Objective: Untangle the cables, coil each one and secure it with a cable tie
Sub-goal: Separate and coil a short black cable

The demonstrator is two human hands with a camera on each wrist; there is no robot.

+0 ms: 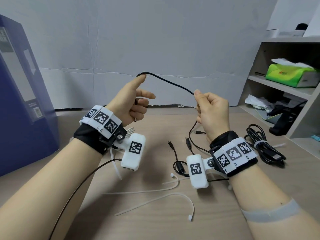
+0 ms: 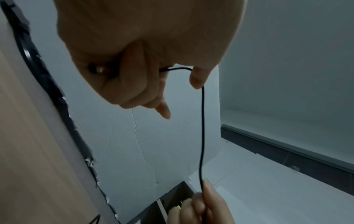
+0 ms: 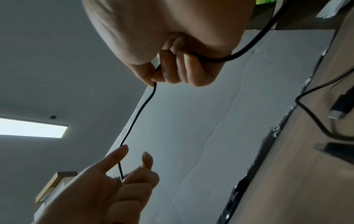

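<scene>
Open desk [image 1: 155, 125] w/ bare wood is being left free btwn the raised hands and the back wall, so passage there is being blocked only by the black cable [image 1: 171, 84] being stretched across in the air. Nearer the body, room is being taken up by loose cable ends [image 1: 180, 158] and white cable ties [image 1: 155, 196] at centre. Left side is being closed off by a blue box [image 1: 20, 104], right by the tied cable bundle [image 1: 263, 144] and shelf unit [image 1: 280, 87].

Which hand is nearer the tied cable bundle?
Right. The right hand hangs up and to the left of the tied cable bundle; the left hand is farther left.
</scene>
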